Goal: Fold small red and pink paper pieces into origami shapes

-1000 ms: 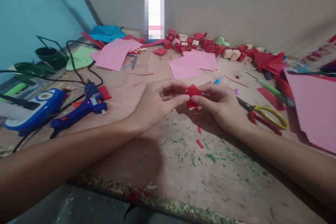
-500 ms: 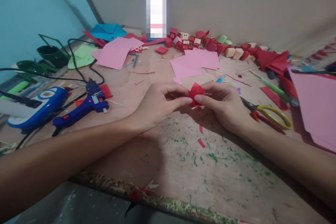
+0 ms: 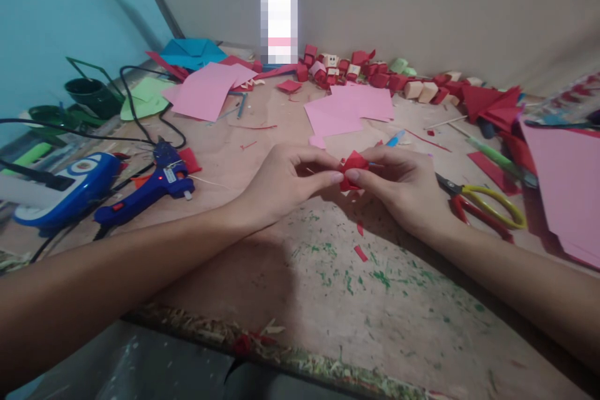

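Between my two hands, over the middle of the table, is a small folded piece of red paper (image 3: 355, 164). My left hand (image 3: 295, 178) pinches its left side between thumb and fingers. From the other side, my right hand (image 3: 398, 178) grips it, thumb pressed on the near face. Both thumbs almost meet on the paper, and the fingertips behind it are partly hidden. Scissors (image 3: 492, 203) with yellow and red handles lie just right of my right hand. Two small red scraps (image 3: 360, 254) rest on the tabletop below the paper.
A blue glue gun (image 3: 164, 178) with a lit red light lies left, near a blue and white power strip (image 3: 70, 190). Pink sheets (image 3: 206, 94) and a row of red and cream paper blocks (image 3: 396, 82) lie farther back. A blurred bright screen (image 3: 280, 15) stands behind.
The red paper has tilted and its upper tip now leans further right between my fingers. Both hands keep their pinch in nearly the same place. The camera view has shifted slightly.
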Demonstrator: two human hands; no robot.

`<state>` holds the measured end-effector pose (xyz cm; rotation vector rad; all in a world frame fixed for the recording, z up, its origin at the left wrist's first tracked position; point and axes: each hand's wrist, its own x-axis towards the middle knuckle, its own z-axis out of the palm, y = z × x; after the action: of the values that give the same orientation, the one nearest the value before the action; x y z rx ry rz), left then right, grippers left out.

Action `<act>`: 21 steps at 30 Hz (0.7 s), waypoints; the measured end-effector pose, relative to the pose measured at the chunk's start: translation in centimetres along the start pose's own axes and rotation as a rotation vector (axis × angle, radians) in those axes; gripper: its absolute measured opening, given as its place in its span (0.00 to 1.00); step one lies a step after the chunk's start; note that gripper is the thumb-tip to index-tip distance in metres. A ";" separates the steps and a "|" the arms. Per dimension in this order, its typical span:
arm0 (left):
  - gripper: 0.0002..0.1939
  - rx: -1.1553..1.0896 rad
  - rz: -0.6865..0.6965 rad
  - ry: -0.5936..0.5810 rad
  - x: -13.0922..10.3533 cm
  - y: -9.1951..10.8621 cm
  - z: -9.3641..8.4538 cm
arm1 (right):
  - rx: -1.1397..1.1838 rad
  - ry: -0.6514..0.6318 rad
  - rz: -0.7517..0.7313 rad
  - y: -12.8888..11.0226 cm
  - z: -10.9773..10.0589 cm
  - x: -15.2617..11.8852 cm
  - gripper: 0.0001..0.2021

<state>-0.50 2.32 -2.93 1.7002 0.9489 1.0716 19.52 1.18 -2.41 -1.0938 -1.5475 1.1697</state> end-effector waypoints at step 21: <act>0.05 -0.086 -0.035 0.088 0.1 -0.3 0.0 | 0.251 0.023 0.099 0.5 -0.5 0.4 0.07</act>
<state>-0.51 2.53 -3.15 1.5722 0.9708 1.1550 20.02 1.76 -2.73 -1.0206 -1.3002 1.3717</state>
